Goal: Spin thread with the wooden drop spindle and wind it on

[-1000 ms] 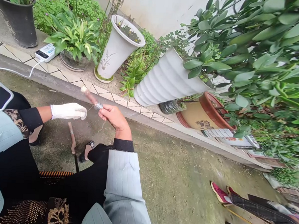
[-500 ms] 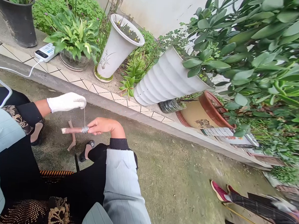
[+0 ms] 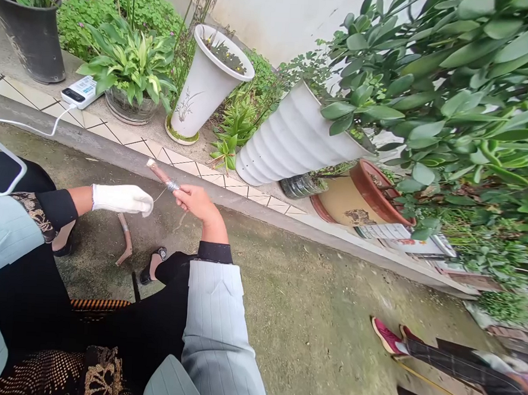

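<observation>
My bare right hand (image 3: 196,203) is closed round one end of a short wooden stick (image 3: 159,172), which points up and to the left. Just beyond my fingers, several turns of thin grey wire (image 3: 172,185) are wound round the stick. From this winding a taut strand runs down-left to my left hand (image 3: 123,199), which wears a white glove. The gloved fingers are closed on the strand, below and left of the stick. On the ground under my hands lies a second, bent stick (image 3: 126,241).
Along the tiled ledge (image 3: 159,153) stand a tall white pot (image 3: 203,89), a ribbed white planter (image 3: 290,136) and a brown pot (image 3: 358,194). A power bank (image 3: 80,92) with a white cable lies there too. Another person's legs (image 3: 451,358) show at the lower right.
My right hand has risen and moved right, tilting the stick's free end upward. My gloved left hand has dropped from above the stick to below it, the strand still stretched between them.
</observation>
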`<state>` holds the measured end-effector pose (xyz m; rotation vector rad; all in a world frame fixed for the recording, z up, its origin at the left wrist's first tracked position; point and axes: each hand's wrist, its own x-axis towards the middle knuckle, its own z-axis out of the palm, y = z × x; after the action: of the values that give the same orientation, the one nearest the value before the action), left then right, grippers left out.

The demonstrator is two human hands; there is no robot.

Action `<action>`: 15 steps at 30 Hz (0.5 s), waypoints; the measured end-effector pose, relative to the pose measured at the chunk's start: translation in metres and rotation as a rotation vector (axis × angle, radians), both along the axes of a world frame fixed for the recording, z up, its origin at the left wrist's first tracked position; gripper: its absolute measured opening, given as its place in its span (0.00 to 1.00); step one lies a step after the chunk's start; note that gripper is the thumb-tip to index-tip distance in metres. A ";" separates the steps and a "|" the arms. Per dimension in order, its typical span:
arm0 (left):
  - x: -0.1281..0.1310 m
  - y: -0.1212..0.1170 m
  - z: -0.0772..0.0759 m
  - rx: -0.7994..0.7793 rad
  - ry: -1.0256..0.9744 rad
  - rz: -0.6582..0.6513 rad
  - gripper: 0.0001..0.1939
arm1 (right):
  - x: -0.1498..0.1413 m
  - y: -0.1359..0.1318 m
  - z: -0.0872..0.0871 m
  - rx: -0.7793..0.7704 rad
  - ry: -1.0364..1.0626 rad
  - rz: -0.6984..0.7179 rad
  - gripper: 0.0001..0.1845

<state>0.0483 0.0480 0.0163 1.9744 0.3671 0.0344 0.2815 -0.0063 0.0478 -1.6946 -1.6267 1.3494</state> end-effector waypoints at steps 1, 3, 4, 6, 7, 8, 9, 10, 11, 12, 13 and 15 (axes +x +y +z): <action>0.001 -0.002 0.001 -0.002 -0.009 -0.030 0.15 | -0.002 0.002 -0.002 -0.006 -0.134 -0.029 0.14; 0.001 -0.003 0.002 0.040 -0.013 -0.060 0.15 | -0.006 0.004 -0.005 -0.030 -0.392 -0.021 0.13; 0.001 -0.003 0.003 0.071 -0.008 -0.065 0.14 | -0.009 0.005 -0.006 -0.053 -0.491 0.015 0.13; 0.001 0.000 0.006 0.123 0.015 -0.061 0.14 | -0.015 0.004 -0.008 -0.136 -0.608 0.150 0.13; 0.000 0.001 0.006 0.139 0.025 -0.053 0.14 | -0.019 0.003 -0.009 -0.189 -0.616 0.239 0.13; 0.000 0.003 0.007 0.146 0.031 -0.041 0.15 | -0.022 0.002 -0.009 -0.250 -0.588 0.341 0.12; 0.000 0.004 0.007 0.148 0.031 -0.025 0.15 | -0.024 0.001 -0.008 -0.310 -0.521 0.447 0.12; -0.001 0.006 0.007 0.143 0.025 -0.006 0.15 | -0.026 -0.001 -0.007 -0.359 -0.417 0.548 0.12; -0.001 0.008 0.007 0.130 0.012 0.013 0.15 | -0.026 -0.002 -0.005 -0.385 -0.285 0.629 0.12; -0.002 0.010 0.007 0.106 -0.006 0.034 0.16 | -0.024 -0.004 -0.002 -0.379 -0.143 0.673 0.12; -0.002 0.012 0.007 0.074 -0.027 0.065 0.16 | -0.021 -0.006 0.003 -0.341 -0.009 0.671 0.12; -0.004 0.014 0.007 -0.003 -0.064 0.138 0.18 | -0.012 -0.009 0.012 -0.167 0.224 0.497 0.15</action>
<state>0.0446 0.0620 0.0228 1.9378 0.4604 0.1848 0.2690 -0.0152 0.0597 -1.2009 -1.9170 1.8770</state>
